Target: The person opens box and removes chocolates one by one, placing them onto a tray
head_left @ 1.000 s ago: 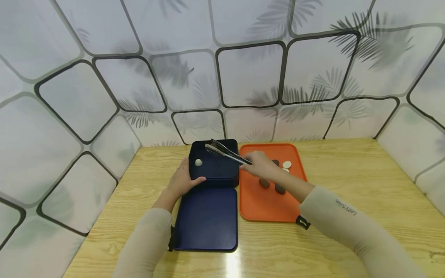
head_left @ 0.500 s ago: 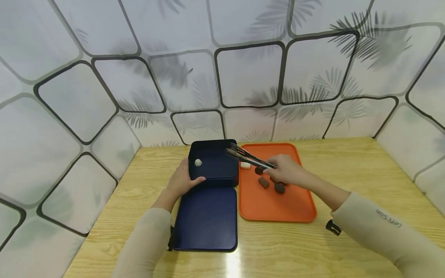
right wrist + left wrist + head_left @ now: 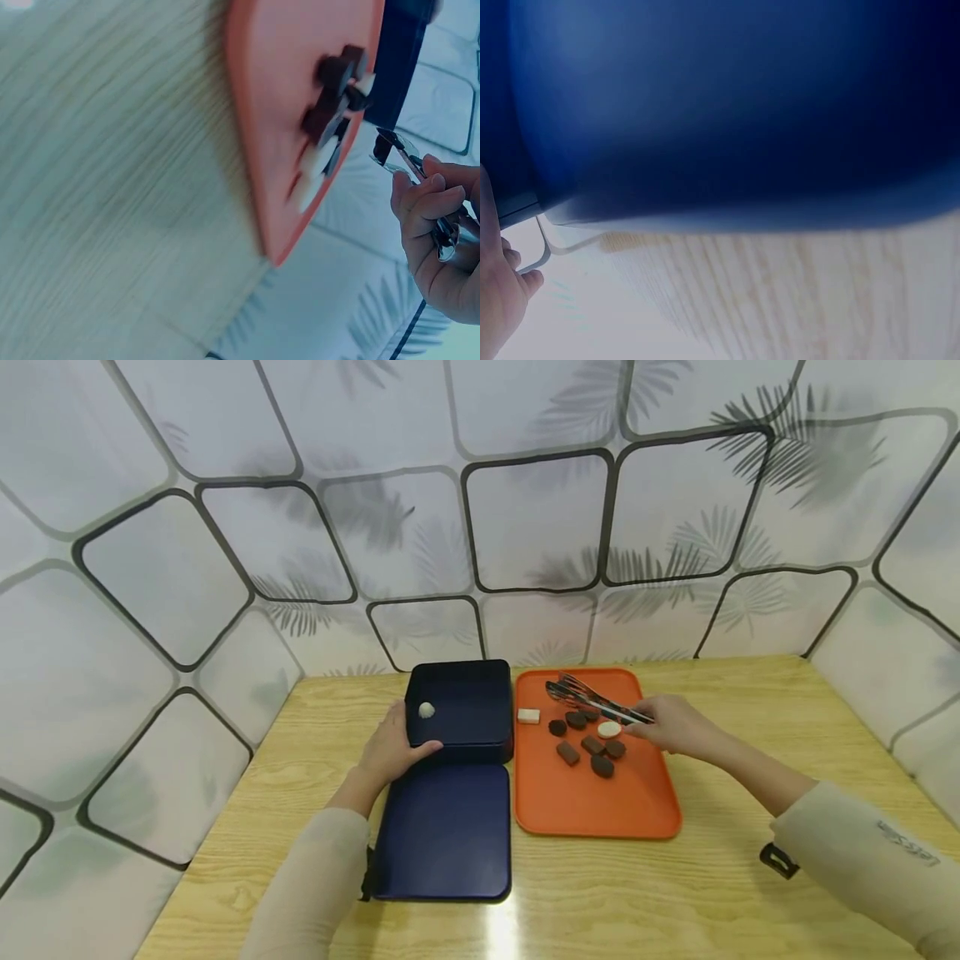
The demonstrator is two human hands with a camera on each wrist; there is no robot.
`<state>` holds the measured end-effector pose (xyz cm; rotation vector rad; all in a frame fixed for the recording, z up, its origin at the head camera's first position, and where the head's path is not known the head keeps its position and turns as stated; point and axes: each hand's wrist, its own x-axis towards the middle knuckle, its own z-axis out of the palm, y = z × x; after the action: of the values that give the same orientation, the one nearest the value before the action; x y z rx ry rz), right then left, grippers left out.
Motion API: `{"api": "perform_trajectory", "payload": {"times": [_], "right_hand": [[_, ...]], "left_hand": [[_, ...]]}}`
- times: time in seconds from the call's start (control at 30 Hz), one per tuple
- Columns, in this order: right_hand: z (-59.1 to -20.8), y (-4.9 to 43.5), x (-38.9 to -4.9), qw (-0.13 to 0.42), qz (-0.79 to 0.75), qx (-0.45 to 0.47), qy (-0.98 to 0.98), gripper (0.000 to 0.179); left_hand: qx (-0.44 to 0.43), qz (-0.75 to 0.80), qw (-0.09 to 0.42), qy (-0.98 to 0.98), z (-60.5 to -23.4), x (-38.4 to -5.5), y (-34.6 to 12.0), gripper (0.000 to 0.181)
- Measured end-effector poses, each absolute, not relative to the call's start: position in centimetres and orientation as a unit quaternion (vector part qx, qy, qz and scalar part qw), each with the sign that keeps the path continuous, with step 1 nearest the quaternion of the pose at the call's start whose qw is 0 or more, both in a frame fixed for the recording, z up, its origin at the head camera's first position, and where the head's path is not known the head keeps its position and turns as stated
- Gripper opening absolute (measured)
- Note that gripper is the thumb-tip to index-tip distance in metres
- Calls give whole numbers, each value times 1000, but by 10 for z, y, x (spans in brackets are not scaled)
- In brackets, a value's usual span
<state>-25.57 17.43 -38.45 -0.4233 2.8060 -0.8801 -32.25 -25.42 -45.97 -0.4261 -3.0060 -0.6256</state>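
In the head view my right hand point(image 3: 678, 727) grips metal tongs point(image 3: 592, 700) above the orange tray point(image 3: 592, 814). Below them lie several dark brown, chocolate-like pieces point(image 3: 602, 766), a white rectangular piece point(image 3: 528, 716) and a white oval one point(image 3: 609, 729). Something dark shows between the tong tips in the right wrist view; I cannot tell if it is a piece or a reflection. My left hand point(image 3: 390, 747) rests against the near left corner of the dark blue box point(image 3: 480, 706), thumb along its front and fingers along its side. Inside sits one small white shell-shaped piece point(image 3: 426, 710).
A flat dark blue lid point(image 3: 444, 835) lies on the wooden table point(image 3: 592, 893) in front of the box. The tray stands close against the box's right side. Behind them rises a patterned cloth backdrop point(image 3: 540, 527).
My right hand has carried the tongs rightward, from over the box to over the tray, uncovering several pieces there. The left hand has stayed at the box's corner.
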Motion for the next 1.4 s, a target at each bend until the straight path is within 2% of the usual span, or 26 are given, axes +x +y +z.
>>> {"api": "perform_trajectory", "payload": {"times": [0.3, 0.57, 1.07, 1.4], "right_hand": [[-389, 209, -252, 98, -301, -115, 941, 31], [-393, 231, -247, 110, -306, -103, 940, 25], [-389, 236, -249, 145, -336, -77, 928, 29], [-379, 235, -246, 125, -358, -78, 922, 30]], "left_hand": [[-139, -197, 26, -970, -461, -323, -253, 105], [-136, -200, 17, -970, -461, -322, -254, 106], [-138, -197, 28, -970, -461, -322, -254, 105], [-135, -201, 28, -970, -461, -323, -254, 105]]}}
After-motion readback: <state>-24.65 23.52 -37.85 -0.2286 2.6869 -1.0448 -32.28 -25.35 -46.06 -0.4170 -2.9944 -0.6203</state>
